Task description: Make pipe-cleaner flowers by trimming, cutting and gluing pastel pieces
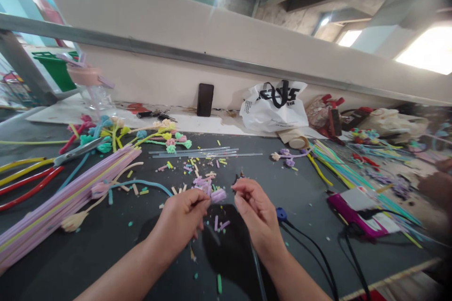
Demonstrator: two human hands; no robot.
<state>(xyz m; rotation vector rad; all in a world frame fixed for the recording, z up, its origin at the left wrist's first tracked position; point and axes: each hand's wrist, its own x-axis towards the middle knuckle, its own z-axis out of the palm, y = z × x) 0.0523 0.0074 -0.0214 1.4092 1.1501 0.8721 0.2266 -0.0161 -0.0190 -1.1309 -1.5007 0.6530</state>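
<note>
My left hand (181,214) is closed in a pinch beside short lilac fuzzy stem pieces (219,196). I cannot tell whether a piece is between its fingertips. Opposite it, a small gap away, my right hand (256,216) has thumb and fingers curled together, and their contents are hidden. A dark tip (238,177) shows just beyond the right fingers. Below that hand runs a clear rod (257,270), and a blue part (281,214) with a black cord lies beside it. Cut lilac, yellow and green bits (221,225) are scattered around both hands.
Left are red- and yellow-handled scissors (58,162), a lilac stem bundle (77,193) and fuzzy flowers (106,131). Clear sticks (208,153) lie ahead, before a phone (205,99) and white bag (273,108). A magenta box (363,211) with cords and another person's hand (436,193) are right.
</note>
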